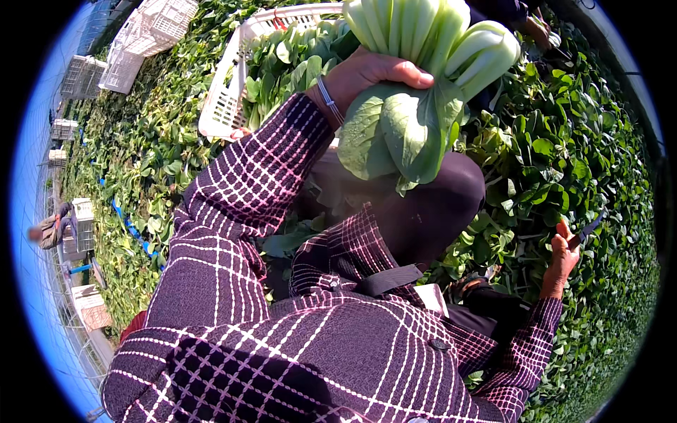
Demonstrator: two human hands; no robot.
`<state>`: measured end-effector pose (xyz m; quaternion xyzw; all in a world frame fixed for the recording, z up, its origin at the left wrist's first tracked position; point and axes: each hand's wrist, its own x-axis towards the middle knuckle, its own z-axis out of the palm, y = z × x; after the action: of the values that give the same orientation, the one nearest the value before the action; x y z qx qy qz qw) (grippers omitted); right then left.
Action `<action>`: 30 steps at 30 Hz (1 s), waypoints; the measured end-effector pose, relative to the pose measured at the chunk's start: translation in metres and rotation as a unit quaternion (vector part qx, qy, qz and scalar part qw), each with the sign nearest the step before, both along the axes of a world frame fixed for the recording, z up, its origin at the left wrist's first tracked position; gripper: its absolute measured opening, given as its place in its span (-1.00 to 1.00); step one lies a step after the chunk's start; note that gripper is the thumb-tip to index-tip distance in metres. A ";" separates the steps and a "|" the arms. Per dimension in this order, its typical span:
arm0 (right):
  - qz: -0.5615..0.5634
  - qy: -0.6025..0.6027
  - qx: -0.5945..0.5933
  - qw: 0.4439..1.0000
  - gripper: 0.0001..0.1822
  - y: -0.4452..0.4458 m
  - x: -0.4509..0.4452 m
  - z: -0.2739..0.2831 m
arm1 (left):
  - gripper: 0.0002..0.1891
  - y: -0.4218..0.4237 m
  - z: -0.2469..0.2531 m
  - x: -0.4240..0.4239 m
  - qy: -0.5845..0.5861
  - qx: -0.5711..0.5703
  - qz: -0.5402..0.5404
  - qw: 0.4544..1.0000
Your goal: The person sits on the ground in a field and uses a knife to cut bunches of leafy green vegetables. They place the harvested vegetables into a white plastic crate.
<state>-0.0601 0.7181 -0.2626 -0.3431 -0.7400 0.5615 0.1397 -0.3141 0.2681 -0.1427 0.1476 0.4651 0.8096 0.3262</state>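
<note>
My left hand (378, 76), with a silvery bracelet at the wrist, grips several heads of bok choy (407, 31) in a bunch. Their pale stem bases point up and away, and the broad green leaves hang below my fingers, over my bent knee. Out at the right, my right hand (563, 259) holds a knife (589, 227) with its dark blade pointing away from me. It is above the rows of growing leafy greens (555, 153). Beyond my left forearm stands a white plastic crate (222, 108) with more bok choy (296, 63) inside.
Another person's hand (537, 31) is at the upper right, near the plants. White crates (124, 63) stand in the field at the upper left. Farther off at the left a person (53, 230) is beside stacked crates (83, 224). Blue strips (129, 227) lie among the plants.
</note>
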 end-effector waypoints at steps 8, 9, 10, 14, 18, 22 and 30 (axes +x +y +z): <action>0.012 0.046 -0.042 0.998 -0.59 -0.005 0.032 -0.003 | -0.56 -0.231 0.044 -0.058 0.389 -0.737 -0.082 0.546; 0.013 0.048 -0.052 0.997 -0.62 -0.010 0.030 -0.003 | -0.58 -0.229 0.049 -0.053 0.414 -0.810 -0.147 0.388; 0.022 0.032 -0.050 0.998 -0.63 -0.018 0.029 -0.002 | -0.65 -0.241 0.041 -0.056 0.367 -0.855 -0.195 0.309; 0.036 0.011 -0.031 0.999 -0.67 -0.016 0.036 0.007 | -0.58 -0.217 -0.009 -0.049 0.224 -0.881 -0.367 0.197; 0.029 -0.016 -0.044 0.998 -0.76 -0.019 0.040 0.013 | -0.59 -0.224 -0.070 -0.060 0.265 -0.844 -0.436 0.167; 0.027 -0.032 -0.050 0.998 -0.84 -0.020 0.043 0.017 | -0.60 -0.235 -0.123 -0.073 0.327 -0.806 -0.471 0.150; 0.003 -0.115 -0.024 0.993 -0.87 -0.032 0.033 0.019 | -0.61 -0.272 -0.198 -0.097 0.428 -0.755 -0.477 0.138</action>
<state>-0.0268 0.6862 -0.2434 -0.4063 -0.7387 0.5360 0.0435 -0.4108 -0.0037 -0.3410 0.3426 0.7451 -0.4579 0.3432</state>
